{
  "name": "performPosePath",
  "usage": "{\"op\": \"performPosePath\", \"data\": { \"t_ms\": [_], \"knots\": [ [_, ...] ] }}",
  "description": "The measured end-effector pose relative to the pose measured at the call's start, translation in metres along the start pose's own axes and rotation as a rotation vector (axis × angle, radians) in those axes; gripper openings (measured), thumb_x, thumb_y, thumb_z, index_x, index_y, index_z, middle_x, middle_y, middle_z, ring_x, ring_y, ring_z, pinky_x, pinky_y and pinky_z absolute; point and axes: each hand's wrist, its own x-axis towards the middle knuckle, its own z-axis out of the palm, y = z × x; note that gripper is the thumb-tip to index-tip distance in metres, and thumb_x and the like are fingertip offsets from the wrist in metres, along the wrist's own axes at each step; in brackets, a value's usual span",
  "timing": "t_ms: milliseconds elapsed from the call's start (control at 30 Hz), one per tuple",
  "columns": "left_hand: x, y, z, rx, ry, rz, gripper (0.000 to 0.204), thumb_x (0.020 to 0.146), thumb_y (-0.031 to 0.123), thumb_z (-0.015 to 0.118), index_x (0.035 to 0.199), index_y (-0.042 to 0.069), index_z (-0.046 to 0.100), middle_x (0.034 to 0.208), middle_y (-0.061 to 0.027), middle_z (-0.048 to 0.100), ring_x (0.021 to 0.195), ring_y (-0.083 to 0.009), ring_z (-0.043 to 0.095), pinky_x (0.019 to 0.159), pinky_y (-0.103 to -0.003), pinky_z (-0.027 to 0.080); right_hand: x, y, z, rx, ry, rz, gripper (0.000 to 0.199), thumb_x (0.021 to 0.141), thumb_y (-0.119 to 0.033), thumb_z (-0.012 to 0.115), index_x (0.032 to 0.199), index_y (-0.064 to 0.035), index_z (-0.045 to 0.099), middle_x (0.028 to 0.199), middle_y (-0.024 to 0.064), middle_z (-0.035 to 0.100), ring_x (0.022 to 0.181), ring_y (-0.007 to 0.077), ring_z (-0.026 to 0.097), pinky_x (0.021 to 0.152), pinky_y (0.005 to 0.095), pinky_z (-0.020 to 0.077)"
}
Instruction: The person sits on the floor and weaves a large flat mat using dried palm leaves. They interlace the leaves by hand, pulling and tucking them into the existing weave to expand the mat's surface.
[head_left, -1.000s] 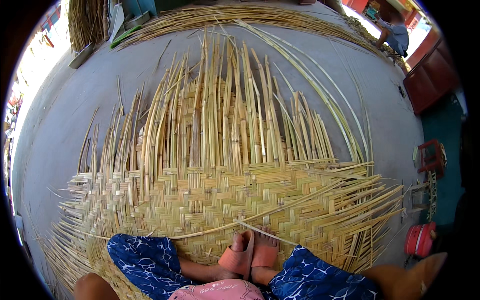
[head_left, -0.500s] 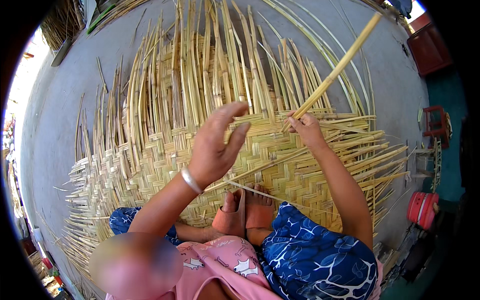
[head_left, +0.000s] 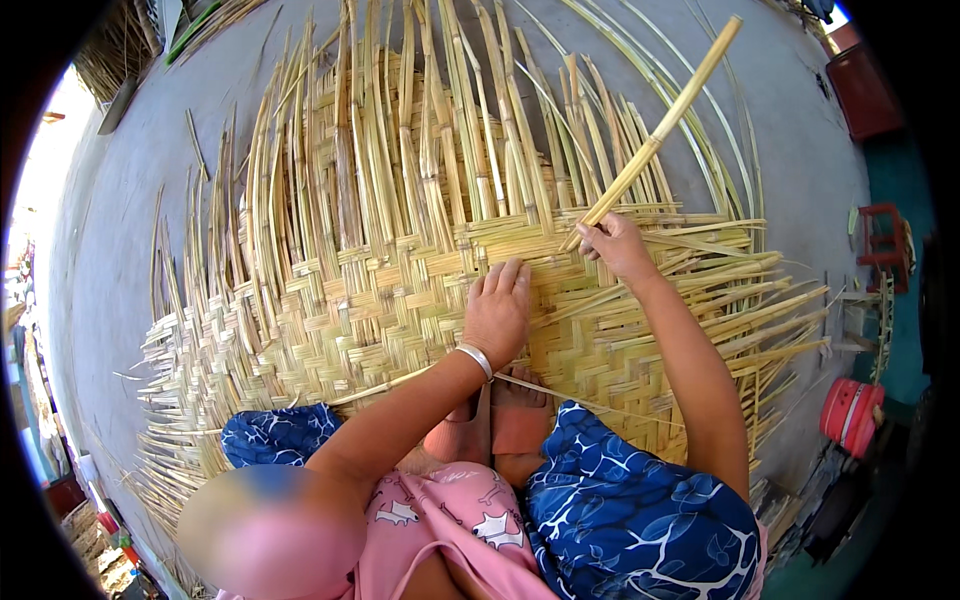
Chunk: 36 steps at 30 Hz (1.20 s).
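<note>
— What is seen from the head view?
— The left hand [head_left: 497, 312] is pressed flat, fingers spread, on the woven bamboo mat [head_left: 400, 290] laid over the floor [head_left: 790, 140].
— And the right hand [head_left: 617, 247]?
— Its grip is clamped on a bamboo strip [head_left: 665, 130], apparently tucked into the weave.

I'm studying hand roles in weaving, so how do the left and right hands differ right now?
The left hand lies flat, palm down, on the woven mat; the right hand is closed around a bamboo strip slanting up off the mat. The left wrist wears a silver bangle; the right wrist is bare. Both are at the mat's woven part.
</note>
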Motion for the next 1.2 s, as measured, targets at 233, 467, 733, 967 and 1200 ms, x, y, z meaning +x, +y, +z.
{"op": "performPosePath", "data": {
  "t_ms": [233,467,733,967,1200],
  "knots": [
    [-0.015,0.002,0.015,0.064,0.025,-0.063,0.053,0.083,0.026,0.055,0.129,0.001,0.044,0.138,-0.0138,0.039,0.131,-0.028,0.032,0.106,-0.044,0.023,-0.006,0.004,0.002,0.158,0.007,0.0,0.021,0.091,-0.015,0.058,0.104,0.0015,0.06,0.086,0.0048,0.062,0.074,0.0112,0.062,0.062,0.0238,0.0516],
    [-0.011,-0.005,0.014,0.107,-0.02,-0.011,0.051,0.086,0.027,0.051,0.129,0.001,0.045,0.137,-0.0126,0.041,0.13,-0.027,0.034,0.106,-0.044,0.024,-0.007,-0.004,0.002,0.175,0.011,-0.008,0.021,0.091,-0.015,0.058,0.105,0.0012,0.06,0.087,0.0051,0.063,0.076,0.0118,0.063,0.065,0.0236,0.0516],
    [0.016,-0.001,0.004,0.156,-0.07,0.013,0.04,0.083,0.021,0.052,0.116,0.0,0.053,0.115,-0.0114,0.052,0.111,-0.0261,0.046,0.092,-0.039,0.036,-0.009,0.004,0.002,0.005,-0.023,-0.057,0.024,0.09,-0.019,0.058,0.102,0.0016,0.063,0.085,0.006,0.065,0.074,0.0117,0.063,0.066,0.0262,0.0509],
    [0.048,0.0,-0.007,0.104,-0.138,-0.056,0.02,0.081,0.016,0.054,0.099,0.01,0.062,0.095,-0.0094,0.058,0.098,-0.0264,0.052,0.084,-0.04,0.039,0.007,-0.006,0.004,-0.312,-0.137,-0.082,0.026,0.091,-0.02,0.057,0.105,0.0014,0.06,0.086,0.0058,0.064,0.077,0.0125,0.062,0.069,0.028,0.0512],
    [0.05,0.002,-0.002,0.019,-0.134,-0.115,0.015,0.08,0.013,0.053,0.091,0.009,0.062,0.095,-0.0097,0.059,0.099,-0.0265,0.053,0.085,-0.043,0.039,0.019,-0.014,-0.004,-0.239,-0.268,-0.057,0.027,0.09,-0.02,0.059,0.104,0.0025,0.06,0.085,0.0051,0.062,0.074,0.0124,0.061,0.068,0.0279,0.0516]
  ]
}}
